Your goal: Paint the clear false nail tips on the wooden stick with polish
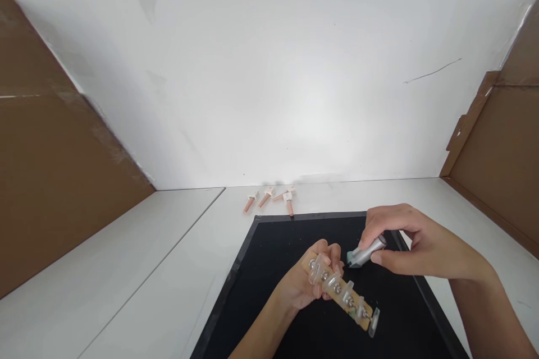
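My left hand (306, 285) is closed around a narrow wooden strip (342, 293), which it holds tilted over the black mat. Along the strip sit several round metal pieces and clear plastic tips (347, 291); one clear tip (374, 322) juts out past the lower end. To the right, my right hand (402, 238) pinches a short silver cylindrical tool (368, 251) between thumb and fingers. Its pale teal end (353, 259) points down and left, close to my left fingertips. Whether that end touches anything is hard to tell.
A black mat (269, 269) with a dark border lies on the white table (168, 269). Several small pink-handled pieces with white heads (266, 197) lie behind it near the white wall (269, 78). Brown cardboard panels stand at the left (63, 140) and right (501, 151).
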A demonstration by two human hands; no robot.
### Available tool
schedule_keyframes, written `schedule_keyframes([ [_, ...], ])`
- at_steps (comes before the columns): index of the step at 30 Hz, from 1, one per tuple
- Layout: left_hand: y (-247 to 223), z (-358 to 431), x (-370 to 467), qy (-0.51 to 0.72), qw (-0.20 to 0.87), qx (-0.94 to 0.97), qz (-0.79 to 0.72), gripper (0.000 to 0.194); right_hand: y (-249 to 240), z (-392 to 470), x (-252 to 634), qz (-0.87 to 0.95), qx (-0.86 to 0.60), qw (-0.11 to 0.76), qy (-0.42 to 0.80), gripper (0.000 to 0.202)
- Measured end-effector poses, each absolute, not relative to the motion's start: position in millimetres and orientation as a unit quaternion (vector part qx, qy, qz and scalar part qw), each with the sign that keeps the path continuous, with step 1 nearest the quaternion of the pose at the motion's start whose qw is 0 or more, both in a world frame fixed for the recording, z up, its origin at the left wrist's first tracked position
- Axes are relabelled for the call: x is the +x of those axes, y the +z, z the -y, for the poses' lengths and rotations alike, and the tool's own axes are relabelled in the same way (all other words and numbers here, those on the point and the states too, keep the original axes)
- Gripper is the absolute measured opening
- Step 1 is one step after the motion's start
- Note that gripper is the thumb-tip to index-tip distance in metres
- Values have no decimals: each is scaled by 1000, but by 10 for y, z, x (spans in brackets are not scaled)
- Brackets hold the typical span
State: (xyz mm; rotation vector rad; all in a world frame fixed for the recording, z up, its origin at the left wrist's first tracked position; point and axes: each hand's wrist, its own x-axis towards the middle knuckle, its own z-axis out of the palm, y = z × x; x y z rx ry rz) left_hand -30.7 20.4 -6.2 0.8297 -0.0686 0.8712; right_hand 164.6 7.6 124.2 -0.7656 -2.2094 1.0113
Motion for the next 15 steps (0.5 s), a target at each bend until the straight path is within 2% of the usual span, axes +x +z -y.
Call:
schedule_keyframes([
  [5, -60, -205, -281, 409, 827, 385, -1, 41, 1234, -75, 1548, 830, -230, 307, 405, 25],
  [9, -37, -200, -250, 411, 830, 378, -6, 42, 1230, -75, 1545, 827, -261, 288, 406, 29],
  [15, -3, -186, -277, 392, 845, 364, 12, 41, 1246, -65, 1636, 831, -321, 285, 354, 22],
])
